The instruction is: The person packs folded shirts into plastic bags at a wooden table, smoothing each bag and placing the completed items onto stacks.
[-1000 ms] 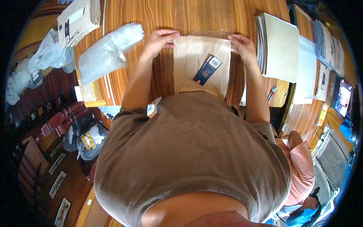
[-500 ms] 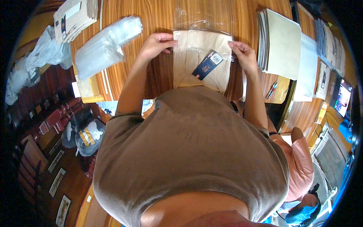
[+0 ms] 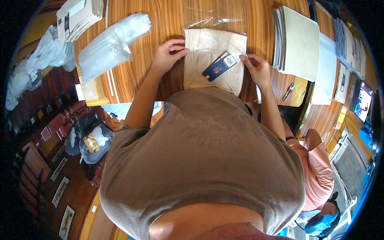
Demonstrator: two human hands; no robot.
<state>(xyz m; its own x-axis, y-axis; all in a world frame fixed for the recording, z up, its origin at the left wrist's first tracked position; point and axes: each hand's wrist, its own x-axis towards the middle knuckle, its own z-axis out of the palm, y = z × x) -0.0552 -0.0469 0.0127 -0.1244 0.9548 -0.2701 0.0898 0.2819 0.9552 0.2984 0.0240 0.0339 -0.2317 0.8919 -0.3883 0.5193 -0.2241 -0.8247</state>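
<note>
Left hand [image 3: 167,56]: fingertips at the beige garment's [image 3: 194,70] left edge; whether they pinch film, I can't tell
Right hand [image 3: 258,70]: thumb and finger pinching clear bag [image 3: 216,22] film
Beige garment: folded flat on the table [image 3: 168,20], between both hands
Clear bag: looks partway over, a sleeving step
Dark tag [image 3: 220,66]: next pull seems to need even tension, clearing it
</note>
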